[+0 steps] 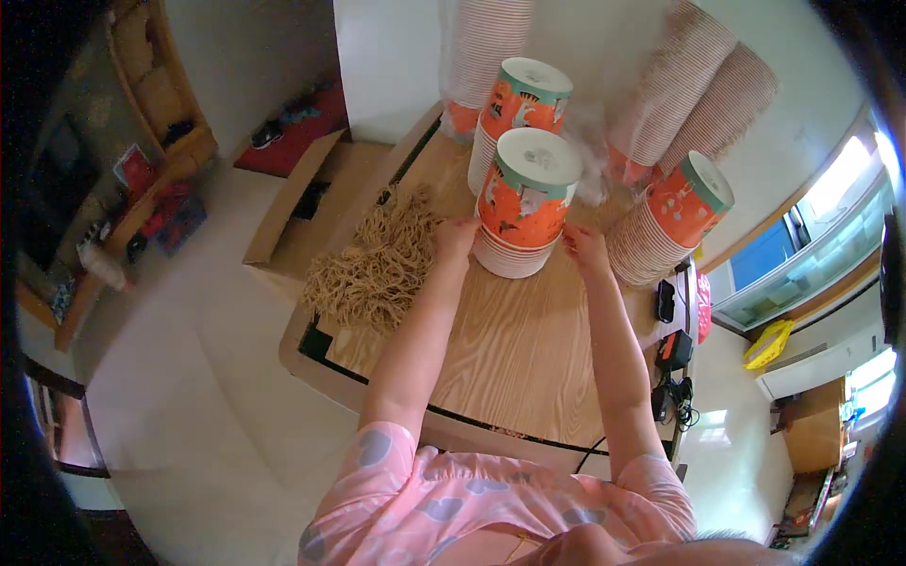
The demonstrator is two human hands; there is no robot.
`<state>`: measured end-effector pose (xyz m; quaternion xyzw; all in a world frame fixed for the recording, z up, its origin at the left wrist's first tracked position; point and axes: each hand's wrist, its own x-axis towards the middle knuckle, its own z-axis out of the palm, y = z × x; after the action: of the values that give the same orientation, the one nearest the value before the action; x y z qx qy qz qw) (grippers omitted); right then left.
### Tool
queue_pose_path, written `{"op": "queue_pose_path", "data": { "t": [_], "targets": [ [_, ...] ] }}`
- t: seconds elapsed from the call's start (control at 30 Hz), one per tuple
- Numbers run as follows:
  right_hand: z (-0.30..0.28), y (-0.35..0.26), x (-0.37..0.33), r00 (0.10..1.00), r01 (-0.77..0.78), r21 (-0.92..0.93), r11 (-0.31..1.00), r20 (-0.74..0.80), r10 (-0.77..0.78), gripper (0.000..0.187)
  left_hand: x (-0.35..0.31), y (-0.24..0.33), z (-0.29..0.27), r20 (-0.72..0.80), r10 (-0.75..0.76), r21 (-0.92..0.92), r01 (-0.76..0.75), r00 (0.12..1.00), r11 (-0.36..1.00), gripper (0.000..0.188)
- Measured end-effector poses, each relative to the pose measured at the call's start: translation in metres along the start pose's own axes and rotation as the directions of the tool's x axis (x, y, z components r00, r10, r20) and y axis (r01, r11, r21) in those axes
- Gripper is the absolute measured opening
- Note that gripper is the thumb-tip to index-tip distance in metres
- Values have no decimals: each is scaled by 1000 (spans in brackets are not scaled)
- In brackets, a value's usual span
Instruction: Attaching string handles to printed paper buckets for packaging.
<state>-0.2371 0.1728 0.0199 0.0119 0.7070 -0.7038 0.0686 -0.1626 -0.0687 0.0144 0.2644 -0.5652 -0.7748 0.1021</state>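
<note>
On the wooden bench (510, 340) in front of me stands a short stack of paper cups (525, 203), orange with a green band and a white top. My left hand (457, 236) is pressed on its left side near the bottom, and my right hand (585, 247) is on its right side. My fingers are closed around the stack from both sides, so I am holding it between my two hands.

Just behind it stands another stack of the same cups (517, 113). A third stack (665, 222) leans over on my right. Tall stacks in clear bags (486, 47) stand at the back by the wall. A pile of tan string loops (377, 259) lies on the bench to my left, close to my left hand.

I think the good way is to squeeze softly and the same on both sides, low down, so the cups stay straight and do not get squashed. I should keep the stack upright and keep it away from the leaning stack, which might tip over.
</note>
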Motion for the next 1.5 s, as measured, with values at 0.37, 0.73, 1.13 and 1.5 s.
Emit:
{"op": "queue_pose_path", "data": {
  "t": [0.37, 0.73, 1.13, 1.5],
  "targets": [
    [10, -82, -48, 983, 134, 278, 951, 87, -164, 14, -34, 54, 6, 78, 235, -67, -230, 969, 971, 15],
    [-35, -49, -234, 718, 680, -165, 714, 347, -603, 13, -168, 0, -60, 410, 686, 113, -780, 601, 616, 14],
    [-25, 2, -260, 770, 636, -83, 768, -4, -638, 12, -213, -24, -69, 282, 675, 317, -731, 681, 605, 16],
    [-22, 8, -267, 731, 658, -175, 733, -87, -677, 12, -197, -25, -66, 324, 611, 342, -692, 722, 636, 18]
  ]
}}
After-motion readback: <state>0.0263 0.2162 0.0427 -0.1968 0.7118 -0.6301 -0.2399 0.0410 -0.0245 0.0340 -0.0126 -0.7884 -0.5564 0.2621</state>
